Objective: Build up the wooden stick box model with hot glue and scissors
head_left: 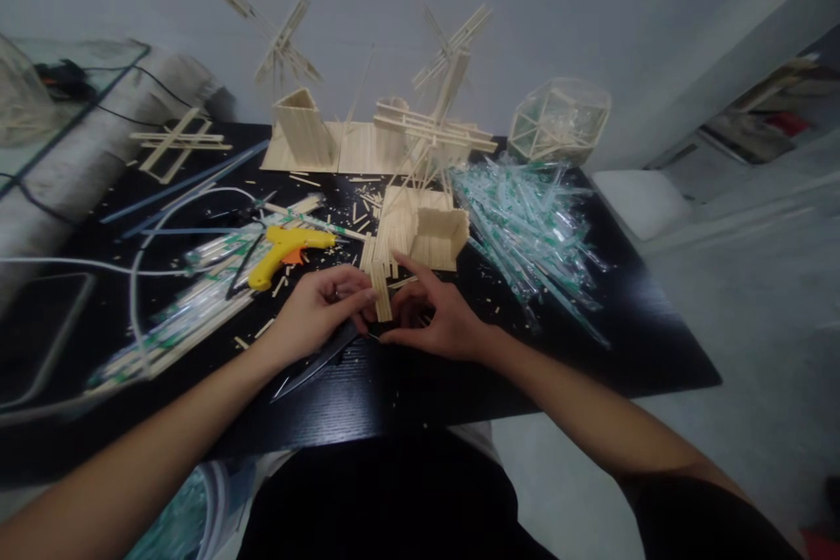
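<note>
My left hand point(332, 306) pinches a small bundle of flat wooden sticks point(381, 290), laid side by side and held upright. Just right of it is my right hand point(437, 315), with thumb and index finger spread apart around the bundle's right side; whether a fingertip touches it I cannot make out. Under my left hand lies a knife point(318, 365), its blade pointing toward the table's front left and its handle partly covered. Beyond my hands stands an open box of sticks point(441, 232) on a stick base.
A yellow glue gun point(282, 254) lies left, its white cord point(135, 297) looping over wrapped sticks point(197, 306). Wrapped sticks with green marks point(531, 227) are heaped right. Windmill-like stick models point(305, 131) stand at the back, near a many-sided clear container point(561, 118). Stick scraps litter the black table point(426, 394).
</note>
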Available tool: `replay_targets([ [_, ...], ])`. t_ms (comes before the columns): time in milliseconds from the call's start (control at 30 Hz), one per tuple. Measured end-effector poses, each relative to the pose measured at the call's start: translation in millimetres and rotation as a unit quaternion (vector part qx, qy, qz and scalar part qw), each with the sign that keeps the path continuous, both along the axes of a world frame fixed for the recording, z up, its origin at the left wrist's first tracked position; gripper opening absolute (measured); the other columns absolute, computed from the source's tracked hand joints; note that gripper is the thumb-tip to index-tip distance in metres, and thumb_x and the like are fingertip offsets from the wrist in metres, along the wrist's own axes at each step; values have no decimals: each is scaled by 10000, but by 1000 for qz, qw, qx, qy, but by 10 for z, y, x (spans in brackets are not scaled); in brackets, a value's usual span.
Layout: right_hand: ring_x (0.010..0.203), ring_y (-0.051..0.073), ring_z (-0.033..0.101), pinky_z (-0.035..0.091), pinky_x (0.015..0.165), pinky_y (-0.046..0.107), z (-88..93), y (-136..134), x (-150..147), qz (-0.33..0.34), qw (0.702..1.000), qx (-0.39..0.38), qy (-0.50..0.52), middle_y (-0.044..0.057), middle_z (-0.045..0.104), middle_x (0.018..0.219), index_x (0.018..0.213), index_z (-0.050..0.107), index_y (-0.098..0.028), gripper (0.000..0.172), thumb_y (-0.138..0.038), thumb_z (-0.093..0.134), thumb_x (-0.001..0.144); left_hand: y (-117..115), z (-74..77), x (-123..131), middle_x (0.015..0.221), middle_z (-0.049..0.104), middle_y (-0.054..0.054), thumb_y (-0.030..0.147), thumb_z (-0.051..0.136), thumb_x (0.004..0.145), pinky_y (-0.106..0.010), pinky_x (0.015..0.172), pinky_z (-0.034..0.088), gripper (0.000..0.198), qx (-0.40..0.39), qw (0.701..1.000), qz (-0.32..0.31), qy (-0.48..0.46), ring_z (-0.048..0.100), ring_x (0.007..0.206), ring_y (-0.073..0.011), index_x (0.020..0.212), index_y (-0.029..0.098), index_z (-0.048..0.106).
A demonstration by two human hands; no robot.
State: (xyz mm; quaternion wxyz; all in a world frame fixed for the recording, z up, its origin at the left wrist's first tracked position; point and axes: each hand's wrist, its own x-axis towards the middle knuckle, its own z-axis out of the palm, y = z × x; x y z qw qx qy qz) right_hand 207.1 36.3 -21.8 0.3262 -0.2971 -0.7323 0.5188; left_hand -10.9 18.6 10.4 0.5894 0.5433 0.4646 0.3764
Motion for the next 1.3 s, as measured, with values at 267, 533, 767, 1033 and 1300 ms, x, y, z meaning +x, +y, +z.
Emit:
replay_targets([
  [267, 528, 93, 613, 487, 448, 185, 90, 26, -39, -4, 984, -177, 28, -6, 686, 715, 935, 680, -157, 312, -425, 792, 821, 16, 37, -8, 712, 748, -24, 395, 777, 824, -244, 506, 577, 263, 20, 998, 49, -21, 657, 517, -133, 853, 158, 667],
  [533, 522, 85, 625, 500, 434, 171, 87, 76, -44, 0, 969, -231, 85, 11, 713, 723, 900, 691, -150, 298, -410, 804, 809, 11, 29, -4, 755, 742, -27, 351, 772, 834, -227, 541, 580, 210, 35, 997, 59, -24, 681, 613, -133, 851, 156, 695],
  [767, 503, 98, 626, 508, 432, 184, 90, 84, -25, -21, 971, -225, 82, -17, 668, 644, 864, 679, -151, 339, -446, 824, 782, 30, -3, -64, 765, 722, -29, 431, 708, 878, -274, 586, 596, 265, 34, 995, 93, -30, 685, 634, -164, 914, 169, 687],
  [1033, 492, 81, 605, 500, 446, 180, 45, 75, -34, -21, 974, -217, 68, -26, 661, 648, 832, 669, -156, 234, -342, 806, 789, 51, -14, -92, 679, 677, -1, 392, 700, 881, -243, 578, 520, 234, 66, 989, 133, 12, 621, 551, -123, 832, 165, 680],
  [1300, 487, 81, 604, 493, 425, 177, 26, 78, -26, -23, 978, -200, 52, -25, 653, 634, 838, 661, -160, 243, -367, 785, 811, 43, -7, -89, 674, 679, -1, 411, 725, 860, -248, 567, 508, 240, 84, 984, 150, 40, 622, 550, -129, 842, 174, 691],
])
